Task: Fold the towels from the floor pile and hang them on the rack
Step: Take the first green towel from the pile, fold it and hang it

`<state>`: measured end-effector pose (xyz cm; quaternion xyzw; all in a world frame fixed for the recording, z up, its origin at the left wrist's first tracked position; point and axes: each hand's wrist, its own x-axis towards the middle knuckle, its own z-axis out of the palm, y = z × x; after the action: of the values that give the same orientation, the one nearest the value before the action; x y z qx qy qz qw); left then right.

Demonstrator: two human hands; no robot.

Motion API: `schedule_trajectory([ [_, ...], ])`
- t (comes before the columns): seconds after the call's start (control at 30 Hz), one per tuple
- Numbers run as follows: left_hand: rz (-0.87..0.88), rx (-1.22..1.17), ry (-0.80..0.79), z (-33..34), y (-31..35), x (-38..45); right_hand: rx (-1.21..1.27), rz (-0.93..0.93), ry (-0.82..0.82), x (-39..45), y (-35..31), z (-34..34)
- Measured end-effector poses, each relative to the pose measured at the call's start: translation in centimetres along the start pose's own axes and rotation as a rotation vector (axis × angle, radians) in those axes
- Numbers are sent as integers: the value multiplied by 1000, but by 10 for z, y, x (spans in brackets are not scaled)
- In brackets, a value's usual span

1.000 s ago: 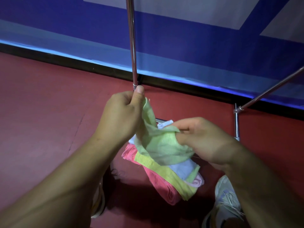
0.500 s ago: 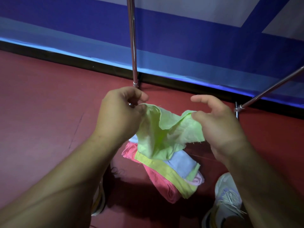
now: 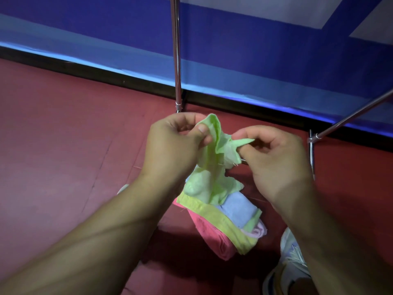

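The light green towel (image 3: 214,167) is up in the air, held bunched and crumpled directly above the floor pile (image 3: 223,222), its loose lower end hanging down to just over the pile's top. The left hand (image 3: 176,143) pinches the towel's upper edge, thumb pressed against curled fingers with the cloth caught between them. The right hand (image 3: 274,152) grips a corner of the same towel just beside it, fingers curled in and the corner poking out past the fingertips. The two hands sit close together, the cloth gathered in folds between them.

Below, the pile lies on the red floor (image 3: 63,145): a yellow towel (image 3: 221,220) lies slantwise across a pink towel (image 3: 212,237), with a pale blue towel (image 3: 236,207) on top and a lilac piece (image 3: 260,231) peeking out at the pile's right edge.

Beyond the pile, the rack's upright chrome pole (image 3: 176,60) rises past the left hand, and a slanted chrome bar (image 3: 350,118) runs off to the pile's right. A white shoe (image 3: 291,252) stands on the floor just right of the pile. The blue wall (image 3: 255,50) closes the scene behind the rack.
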<state>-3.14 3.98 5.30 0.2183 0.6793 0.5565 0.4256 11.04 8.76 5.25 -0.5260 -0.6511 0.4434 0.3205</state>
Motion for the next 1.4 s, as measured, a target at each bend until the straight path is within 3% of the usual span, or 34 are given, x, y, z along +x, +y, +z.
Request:
schedule_trajectory([
  [0.13,-23,-32,-40,4,0,-6,-250,-136,-35,-4,2,1],
  [0.3,-29,-97,-169,7,3,-13,-163,-87,-254,-6,0,5],
  [0.4,-19,-124,-213,8,5,-11,-89,-57,-136,0,2,2],
  [0.57,142,97,-187,4,2,-7,37,9,70,10,5,-3],
  [0.7,233,129,-130,5,-3,-8,17,29,118,9,7,0],
  [0.8,266,129,-195,11,0,-14,-14,37,137,10,5,-1],
  [0.97,515,451,-91,6,-3,-13,-46,-3,-1,10,7,-3],
  [1.13,580,426,1,-2,2,-8,-310,-90,-236,10,13,-11],
  [1.3,662,397,31,-10,9,-3,-613,-95,-290,12,26,-17],
  [1.4,713,432,66,-13,14,-1,-645,-106,-203,13,24,-20],
])
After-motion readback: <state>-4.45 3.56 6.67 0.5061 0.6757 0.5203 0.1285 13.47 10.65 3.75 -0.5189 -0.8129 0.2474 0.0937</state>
